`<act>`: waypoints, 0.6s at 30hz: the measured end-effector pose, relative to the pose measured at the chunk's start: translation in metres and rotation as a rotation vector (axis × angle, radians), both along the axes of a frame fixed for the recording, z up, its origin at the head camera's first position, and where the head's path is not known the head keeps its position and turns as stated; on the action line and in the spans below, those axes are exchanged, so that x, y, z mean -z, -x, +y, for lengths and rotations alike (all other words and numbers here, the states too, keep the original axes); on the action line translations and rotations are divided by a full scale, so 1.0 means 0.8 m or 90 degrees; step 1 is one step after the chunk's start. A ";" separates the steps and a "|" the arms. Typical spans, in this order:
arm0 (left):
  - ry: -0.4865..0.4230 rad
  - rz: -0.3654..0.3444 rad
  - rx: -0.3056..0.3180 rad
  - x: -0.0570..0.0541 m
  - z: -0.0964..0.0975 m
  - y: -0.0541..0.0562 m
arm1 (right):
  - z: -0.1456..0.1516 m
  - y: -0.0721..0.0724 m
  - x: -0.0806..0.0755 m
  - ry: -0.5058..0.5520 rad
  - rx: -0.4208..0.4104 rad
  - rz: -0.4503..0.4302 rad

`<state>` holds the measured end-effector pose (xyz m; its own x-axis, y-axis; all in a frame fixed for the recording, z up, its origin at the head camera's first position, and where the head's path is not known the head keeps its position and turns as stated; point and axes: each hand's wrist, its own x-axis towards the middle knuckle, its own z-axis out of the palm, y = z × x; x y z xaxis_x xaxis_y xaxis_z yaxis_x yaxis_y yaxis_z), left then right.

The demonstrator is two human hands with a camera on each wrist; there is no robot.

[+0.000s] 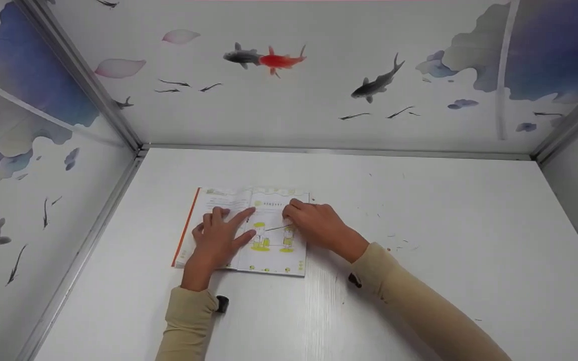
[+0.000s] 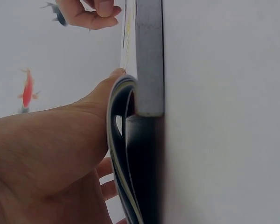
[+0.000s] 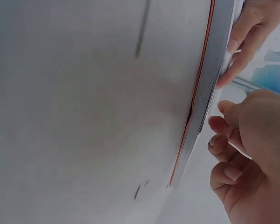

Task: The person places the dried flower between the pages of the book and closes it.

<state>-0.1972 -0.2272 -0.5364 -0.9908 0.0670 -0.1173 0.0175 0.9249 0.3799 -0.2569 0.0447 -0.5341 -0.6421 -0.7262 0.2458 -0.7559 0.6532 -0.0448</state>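
Observation:
An open book (image 1: pixel 274 260) with yellow cartoon figures on its right page lies on the white table. Across both pages, near the fold, my left hand (image 1: pixel 216 238) rests with fingers and thumb spread. The left wrist view shows this hand (image 2: pixel 60 149) against the curved page edges (image 2: pixel 115 126). My right hand (image 1: pixel 316 223) is over the right page's outer side, fingers curled. Its fingertips (image 3: pixel 219 144) bunch close to the thumb in the right wrist view; whether they pinch something small is hidden. A thin dark line (image 1: pixel 279 227) crosses the page between the figures, reaching toward this hand.
Small dark scraps (image 1: pixel 404 243) are scattered on the table (image 1: pixel 444 210) right of the book. White panels (image 1: pixel 319 110) printed with fish and petals stand at the back and left, meeting the table at metal rails (image 1: pixel 339 151). Dark fittings (image 1: pixel 223 304) show at both cuffs.

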 end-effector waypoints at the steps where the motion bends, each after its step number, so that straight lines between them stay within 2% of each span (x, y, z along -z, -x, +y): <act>1: 0.000 0.000 0.001 0.000 0.000 0.000 | 0.007 0.003 0.001 0.012 0.008 -0.009; 4: -0.003 0.003 -0.001 0.000 0.002 -0.001 | 0.030 0.012 0.002 0.025 0.044 -0.059; 10: -0.014 0.003 0.003 0.000 0.005 0.000 | 0.064 0.022 0.000 0.029 0.109 -0.201; 14: -0.004 0.010 0.013 -0.002 0.005 0.000 | 0.068 0.022 -0.002 0.017 0.118 -0.242; 18: 0.037 0.040 0.018 -0.006 0.005 -0.001 | 0.064 0.019 -0.001 0.006 0.120 -0.262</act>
<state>-0.1962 -0.2229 -0.5318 -0.9942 0.0898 -0.0600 0.0658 0.9441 0.3229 -0.2721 0.0963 -0.5331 -0.8086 -0.5861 -0.0512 -0.5417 0.7758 -0.3236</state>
